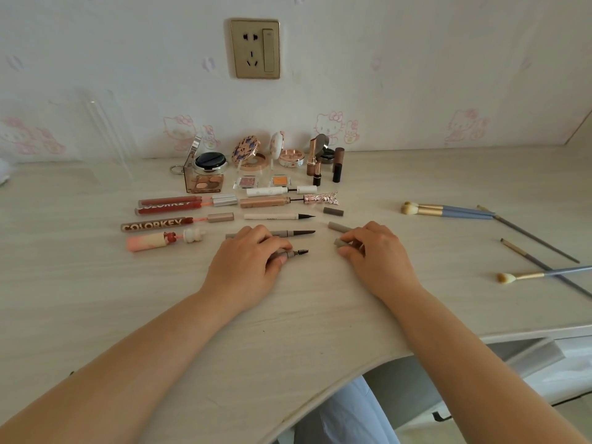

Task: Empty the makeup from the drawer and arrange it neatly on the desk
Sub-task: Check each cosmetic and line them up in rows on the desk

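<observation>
My left hand [248, 267] pinches a grey brow pencil [296, 253] against the desk, its spoolie brush end pointing right. My right hand [373, 251] pinches that pencil's grey cap [339, 242], just right of the brush. Above lies another uncapped grey brow pencil [294, 233] with its cap [338, 226] beside it. Rows of makeup run behind: a white eyeliner pen [278, 216], lip glosses [160, 224], mascaras [272, 201], eyeshadow palettes [206, 182], open compacts [250, 152] and lipsticks [315, 165].
Several makeup brushes [448, 209] lie scattered at the right of the pale wooden desk [96, 299]. A clear acrylic stand [105, 129] stands at the back left. The open drawer [544, 363] shows below the desk's right front edge. A wall socket [255, 49] is above.
</observation>
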